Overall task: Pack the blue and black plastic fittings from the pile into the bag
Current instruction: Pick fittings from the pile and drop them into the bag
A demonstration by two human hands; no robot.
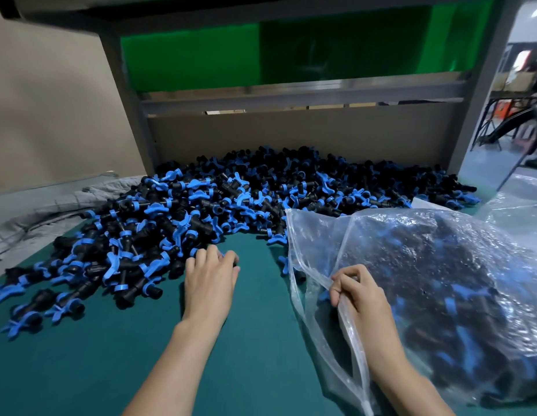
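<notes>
While right grip clamps bag rim, left grip cups fittings at pile edge.

Bare mat between pile, bag

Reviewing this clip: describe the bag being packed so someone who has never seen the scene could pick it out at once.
Start at the green tabletop and the big pile of fittings at its back. To the pile's right lies the clear plastic bag, its open mouth facing the pile, its edge gripped by the right hand. Unlike the crumpled plastic behind it, it bulges with dark fittings.
</notes>
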